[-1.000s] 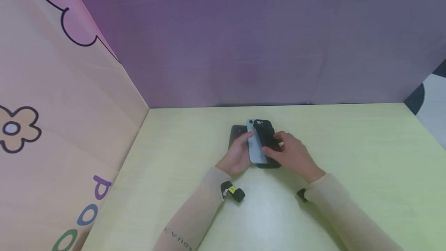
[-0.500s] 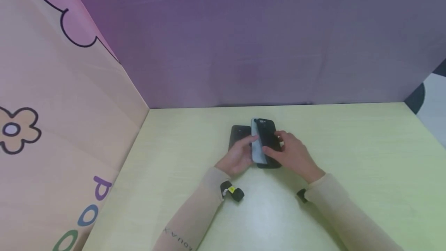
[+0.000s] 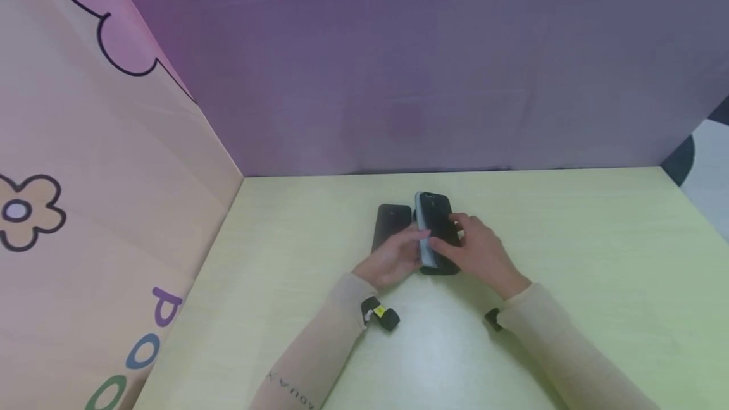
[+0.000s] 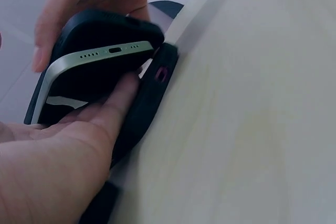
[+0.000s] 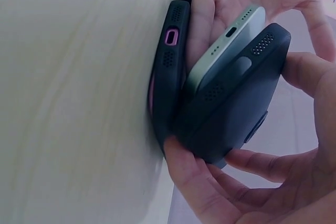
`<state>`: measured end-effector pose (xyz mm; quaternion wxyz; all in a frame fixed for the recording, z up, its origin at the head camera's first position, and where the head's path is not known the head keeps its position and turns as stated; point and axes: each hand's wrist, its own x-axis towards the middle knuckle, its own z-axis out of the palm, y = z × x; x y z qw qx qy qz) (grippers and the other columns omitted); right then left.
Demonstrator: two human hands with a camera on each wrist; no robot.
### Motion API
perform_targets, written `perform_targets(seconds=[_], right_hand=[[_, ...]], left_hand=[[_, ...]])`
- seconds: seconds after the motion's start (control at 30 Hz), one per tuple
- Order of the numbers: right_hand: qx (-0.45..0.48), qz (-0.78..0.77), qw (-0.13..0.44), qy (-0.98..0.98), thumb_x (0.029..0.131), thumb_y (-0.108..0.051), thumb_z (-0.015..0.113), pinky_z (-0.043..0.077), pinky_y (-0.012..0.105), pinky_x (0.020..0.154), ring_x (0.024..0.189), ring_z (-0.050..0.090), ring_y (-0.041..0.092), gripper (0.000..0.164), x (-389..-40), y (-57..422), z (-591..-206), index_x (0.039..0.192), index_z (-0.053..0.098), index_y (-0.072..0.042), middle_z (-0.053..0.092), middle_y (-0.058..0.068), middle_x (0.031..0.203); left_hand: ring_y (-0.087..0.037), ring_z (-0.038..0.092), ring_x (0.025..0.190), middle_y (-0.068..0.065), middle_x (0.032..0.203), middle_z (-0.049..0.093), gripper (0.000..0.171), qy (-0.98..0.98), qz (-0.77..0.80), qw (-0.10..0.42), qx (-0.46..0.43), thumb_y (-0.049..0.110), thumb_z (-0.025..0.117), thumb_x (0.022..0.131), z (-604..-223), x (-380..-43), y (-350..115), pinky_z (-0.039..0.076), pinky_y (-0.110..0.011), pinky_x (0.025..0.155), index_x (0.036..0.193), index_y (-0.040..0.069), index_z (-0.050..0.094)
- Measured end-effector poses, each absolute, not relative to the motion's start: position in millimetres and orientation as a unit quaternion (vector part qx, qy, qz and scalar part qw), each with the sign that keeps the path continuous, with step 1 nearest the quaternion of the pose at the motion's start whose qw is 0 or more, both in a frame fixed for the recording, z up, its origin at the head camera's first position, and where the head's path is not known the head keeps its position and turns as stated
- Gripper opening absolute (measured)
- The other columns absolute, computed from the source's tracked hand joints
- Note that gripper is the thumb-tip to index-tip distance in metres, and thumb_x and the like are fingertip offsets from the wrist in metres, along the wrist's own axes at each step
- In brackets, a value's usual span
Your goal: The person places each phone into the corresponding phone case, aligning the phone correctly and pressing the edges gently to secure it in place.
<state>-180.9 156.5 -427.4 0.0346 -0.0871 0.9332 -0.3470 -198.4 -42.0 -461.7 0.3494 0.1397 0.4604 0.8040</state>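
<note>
My left hand (image 3: 395,258) holds a pale blue phone (image 3: 428,252), thumb on its back and fingers under its screen side. My right hand (image 3: 481,255) grips a black phone case (image 3: 440,220) by its edges. In the right wrist view the phone (image 5: 231,43) lies tilted against the inside of the case (image 5: 236,98), its port end still showing along one side. Beneath both, a phone in a black case (image 5: 170,66) with a pink-rimmed port rests on the table. The left hand's fingers (image 4: 123,95) reach between it and the pale phone.
Another dark phone or case (image 3: 390,223) lies on the pale table (image 3: 307,258), left of the held pair and partly behind the left hand. A purple wall (image 3: 398,81) stands at the back, a patterned panel (image 3: 114,176) at the left.
My left hand has moved slightly right with the pale phone, which slides further behind the black case, so less of it shows. My right hand stays nearly still.
</note>
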Motion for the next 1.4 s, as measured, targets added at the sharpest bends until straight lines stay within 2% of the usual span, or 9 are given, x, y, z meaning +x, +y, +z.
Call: perform_targets(seconds=[0.17, 0.37, 0.8, 1.13, 1.4], right_hand=[[-0.087, -0.340, 0.030, 0.936, 0.092, -0.062, 0.065, 0.061, 0.037, 0.072, 0.103, 0.067, 0.036, 0.088, -180.7, 156.5, -426.5, 0.146, 0.045, 0.004, 0.063, 0.026, 0.122], [-0.093, -0.329, 0.025, 0.939, 0.094, -0.054, 0.068, 0.060, 0.036, 0.070, 0.099, 0.067, 0.035, 0.082, -180.8, 154.8, -425.6, 0.146, 0.046, 0.005, 0.063, 0.027, 0.118], [-0.109, -0.290, 0.013, 0.951, 0.096, -0.050, 0.065, 0.061, 0.043, 0.071, 0.092, 0.065, 0.033, 0.077, -179.9, 153.7, -427.5, 0.145, 0.047, 0.007, 0.060, 0.027, 0.118], [-0.132, -0.277, -0.003, 0.952, 0.096, -0.045, 0.067, 0.060, 0.044, 0.070, 0.083, 0.064, 0.028, 0.068, -178.6, 154.9, -426.2, 0.136, 0.055, 0.008, 0.063, 0.024, 0.109], [-0.142, -0.295, -0.012, 0.945, 0.095, -0.036, 0.070, 0.059, 0.035, 0.064, 0.083, 0.066, 0.027, 0.061, -177.4, 154.9, -424.3, 0.135, 0.055, 0.008, 0.061, 0.024, 0.113]], left_hand=[[-0.034, 0.031, 0.154, -0.016, 0.168, 0.027, 0.073, 0.441, 0.806, 0.360, 0.160, 0.020, 0.051, 0.102, -462.5, -195.2, -38.0, 0.026, -0.051, 0.128, 0.165, 0.020, 0.014], [-0.035, 0.027, 0.156, -0.014, 0.169, 0.026, 0.075, 0.443, 0.809, 0.354, 0.156, 0.019, 0.052, 0.101, -462.4, -192.4, -37.5, 0.026, -0.050, 0.128, 0.165, 0.021, 0.013], [-0.037, 0.031, 0.154, -0.013, 0.167, 0.029, 0.072, 0.437, 0.820, 0.345, 0.131, 0.016, 0.051, 0.103, -467.2, -193.6, -35.2, 0.029, -0.053, 0.126, 0.165, 0.026, 0.016], [-0.034, 0.033, 0.153, -0.009, 0.165, 0.034, 0.072, 0.425, 0.833, 0.340, 0.105, 0.012, 0.052, 0.102, -468.6, -193.3, -32.9, 0.034, -0.048, 0.125, 0.164, 0.028, 0.019], [-0.033, 0.040, 0.150, -0.009, 0.161, 0.040, 0.067, 0.438, 0.836, 0.321, 0.078, 0.013, 0.053, 0.103, -467.7, -192.3, -32.0, 0.037, -0.049, 0.123, 0.162, 0.029, 0.027]])
